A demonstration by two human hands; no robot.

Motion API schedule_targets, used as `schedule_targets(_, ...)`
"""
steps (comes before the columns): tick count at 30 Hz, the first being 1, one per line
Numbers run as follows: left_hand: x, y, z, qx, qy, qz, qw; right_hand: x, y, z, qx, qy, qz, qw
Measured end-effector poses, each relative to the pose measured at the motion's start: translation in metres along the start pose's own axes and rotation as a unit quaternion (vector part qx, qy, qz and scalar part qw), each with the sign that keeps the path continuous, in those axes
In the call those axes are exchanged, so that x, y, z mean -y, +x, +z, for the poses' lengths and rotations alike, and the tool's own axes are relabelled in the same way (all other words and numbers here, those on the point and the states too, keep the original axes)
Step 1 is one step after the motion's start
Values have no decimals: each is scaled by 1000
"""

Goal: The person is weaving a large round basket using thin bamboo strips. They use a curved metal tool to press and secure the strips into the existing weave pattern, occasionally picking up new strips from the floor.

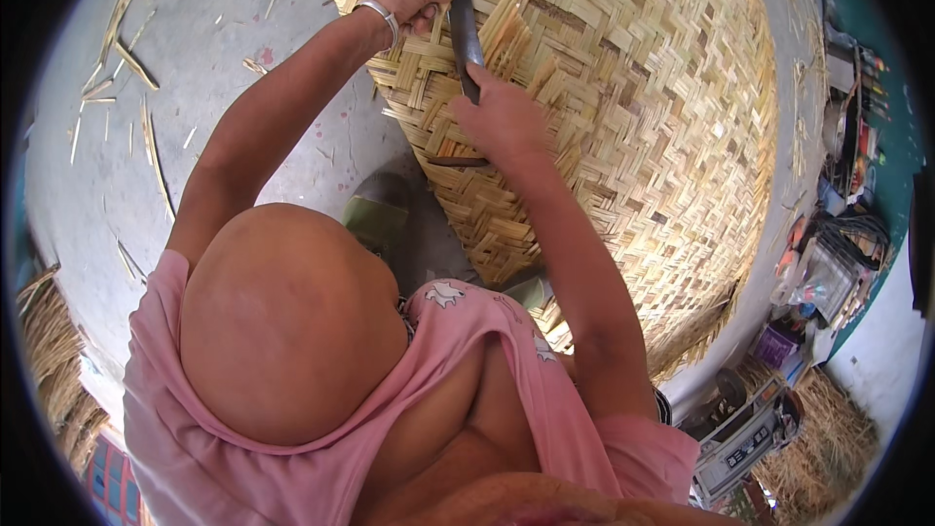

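Matting (pixel 672 136) of flat, straw-yellow strips in a zigzag weave lies spread over the smooth grey floor (pixel 292 0). The right hand (pixel 506 122) has its fingers clamped on the lower end of a long, dark metal blade (pixel 466 34), which points away from the person above the matting. Near the blade's tip, the left hand (pixel 409 5), below a silver-coloured bangle (pixel 392 27), is at the matting's left part, fingers curled; whether they pinch anything I cannot tell. Loose yellowish strips (pixel 125 54) litter the floor further left.
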State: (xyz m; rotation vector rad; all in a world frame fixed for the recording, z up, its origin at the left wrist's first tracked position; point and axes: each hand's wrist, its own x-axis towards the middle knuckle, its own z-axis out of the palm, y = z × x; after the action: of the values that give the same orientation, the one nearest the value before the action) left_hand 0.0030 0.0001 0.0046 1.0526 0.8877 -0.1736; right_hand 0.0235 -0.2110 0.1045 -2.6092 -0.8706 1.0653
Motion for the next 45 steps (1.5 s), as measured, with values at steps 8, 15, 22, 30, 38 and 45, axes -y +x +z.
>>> schedule_targets(8,10,27,14,-94,126,45,986,4,8,22,-2,-73,34,997)
schedule_targets(15,2,4,15,-152,563,245,774,11,4,14,3,-90,37,995)
schedule_targets(22,18,13,2,-180,593,290,730,-25,-69,-22,100,-92,18,991)
schedule_targets(30,3,16,26,62,194,142,969,-54,-105,-70,52,244,48,967)
schedule_targets(38,8,27,13,234,183,46,954,-50,-101,-50,68,322,-30,944)
schedule_targets(45,31,15,-6,27,186,82,979,-64,-88,-22,76,364,-3,928)
